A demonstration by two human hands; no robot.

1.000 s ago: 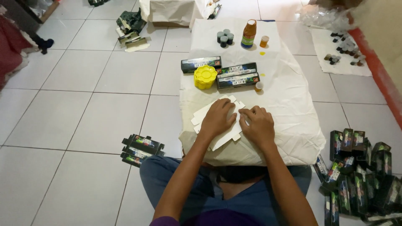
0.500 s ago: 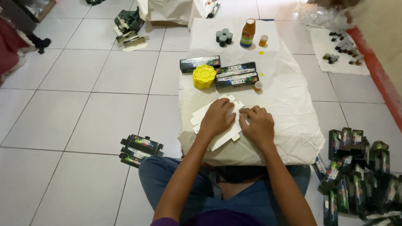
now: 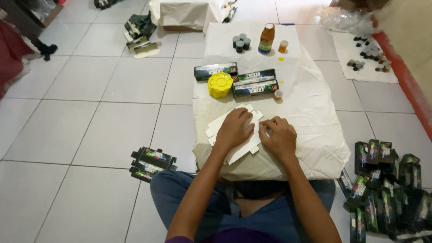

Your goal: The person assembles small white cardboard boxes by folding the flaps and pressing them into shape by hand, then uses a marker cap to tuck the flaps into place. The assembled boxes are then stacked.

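**Both hands flat on an unfolded white carton blank at the near edge of the table**

The left hand (image 3: 234, 130) lies palm down on the flat white die-cut cardboard blank (image 3: 225, 120), fingers spread and extended, pressing rather than gripping; nothing is enclosed in it. The right hand (image 3: 280, 137) sits just beside it on the blank's right edge, fingers curled down onto the card as if pinching or creasing a flap; whether it actually clasps the flap cannot be told from this angle. The blank lies plain side up on the low table draped in cream cloth (image 3: 310, 117), close to the person's body, probably so both hands can bear down on it with weight.

Farther up the cloth, within reach, sit a stack of yellow round plastic lids (image 3: 220, 84) and three long dark printed boxes (image 3: 254, 83), one to the left of the lids and two to the right. At the far end stand a cluster of small dark-capped jars (image 3: 240, 43), an amber bottle with an orange cap (image 3: 266, 39) and a small orange vial (image 3: 283, 46), well apart from the hands.

On the tiled floor, a short stack of flattened dark cartons (image 3: 151, 162) lies left of the person's knee, and a heap of assembled dark boxes (image 3: 389, 189) is piled on the right, seemingly sorted by side.
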